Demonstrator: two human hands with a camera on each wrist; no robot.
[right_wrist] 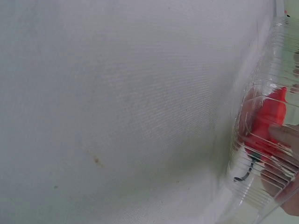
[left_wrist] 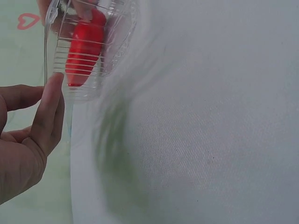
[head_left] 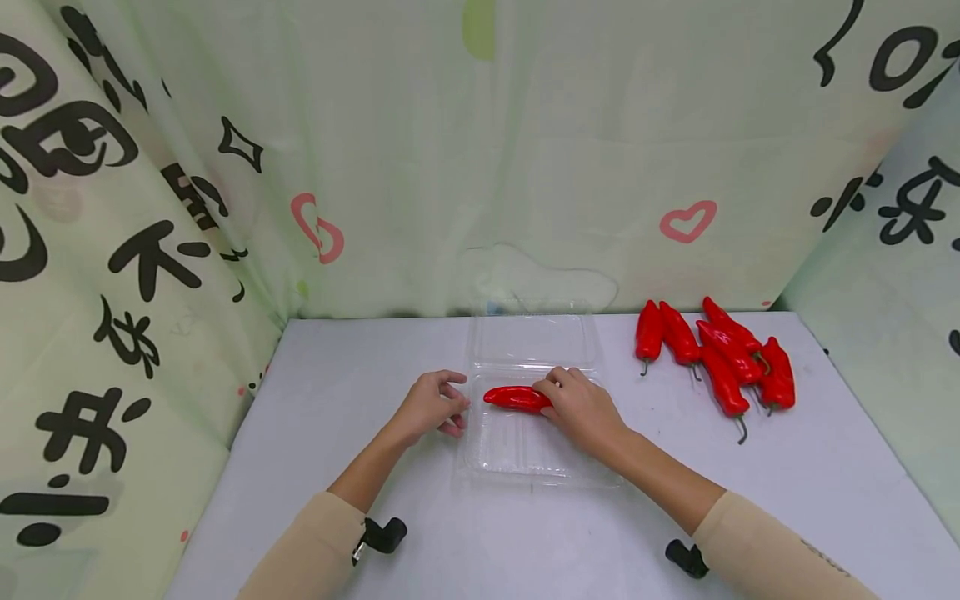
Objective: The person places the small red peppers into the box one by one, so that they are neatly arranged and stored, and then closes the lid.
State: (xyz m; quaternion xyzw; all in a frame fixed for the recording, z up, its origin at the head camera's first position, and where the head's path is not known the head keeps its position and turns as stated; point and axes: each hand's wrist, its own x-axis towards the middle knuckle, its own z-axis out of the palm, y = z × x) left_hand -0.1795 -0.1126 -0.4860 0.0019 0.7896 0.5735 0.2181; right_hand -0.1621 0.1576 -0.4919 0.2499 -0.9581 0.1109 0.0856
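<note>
A clear plastic clamshell container (head_left: 525,454) lies with its lid raised at the back. Inside it rests a red chili pepper (head_left: 513,398), its tip toward the left; a dark curved stem (right_wrist: 247,171) shows through the plastic in the right wrist view. My right hand (head_left: 583,410) grips the stem end of this pepper between thumb and fingers. At the container's left edge is my left hand (head_left: 435,406), its fingers loosely bent and fingertips right at the rim. The left wrist view shows the pepper through the ribbed wall, just beyond the fingertips.
Several more red chili peppers (head_left: 723,379) lie in a loose group at the table's back right. The white table (head_left: 360,367) ends at a printed curtain (head_left: 390,208) behind and on both sides. Black wrist devices (head_left: 386,535) are strapped at the sleeves.
</note>
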